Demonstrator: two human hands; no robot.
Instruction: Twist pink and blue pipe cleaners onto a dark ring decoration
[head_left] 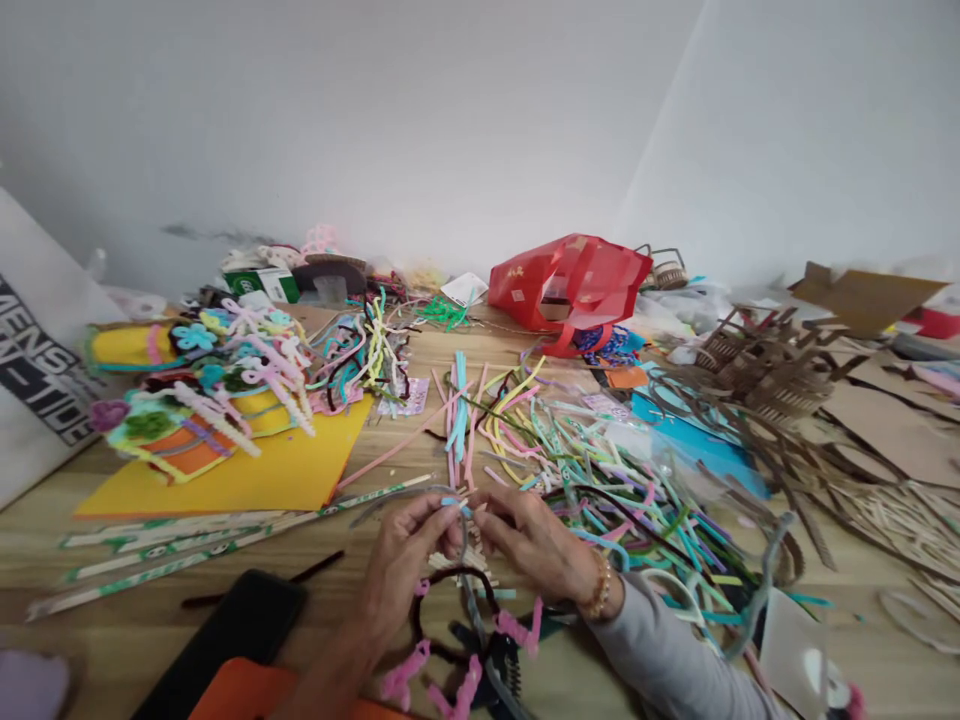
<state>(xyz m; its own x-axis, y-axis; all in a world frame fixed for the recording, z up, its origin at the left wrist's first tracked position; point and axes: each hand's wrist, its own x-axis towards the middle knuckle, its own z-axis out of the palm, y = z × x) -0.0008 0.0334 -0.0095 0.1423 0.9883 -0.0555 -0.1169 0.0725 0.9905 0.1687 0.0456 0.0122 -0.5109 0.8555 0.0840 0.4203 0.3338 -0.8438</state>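
Note:
My left hand (pixel 412 545) and my right hand (pixel 529 540) meet low in the middle of the head view. Between their fingertips is a short light-blue pipe cleaner (pixel 454 503), pinched from both sides. A grey pipe cleaner (pixel 471 600) runs down just below the fingers. Beneath my hands lies a dark brown pipe cleaner ring (pixel 414 620) with curled pink pipe cleaner pieces (pixel 457 690) around it. Straight light-blue pipe cleaners (pixel 459 400) and pink pipe cleaners (pixel 439 430) lie just beyond my fingers.
A heap of mixed pipe cleaners (pixel 622 490) spreads to the right. Pipe cleaner flowers (pixel 199 340) rest on yellow sheets (pixel 300 470) at left. A black phone (pixel 232 630) lies near front left. At the back stand a red bag (pixel 525 285) and, further right, small brown baskets (pixel 787 385).

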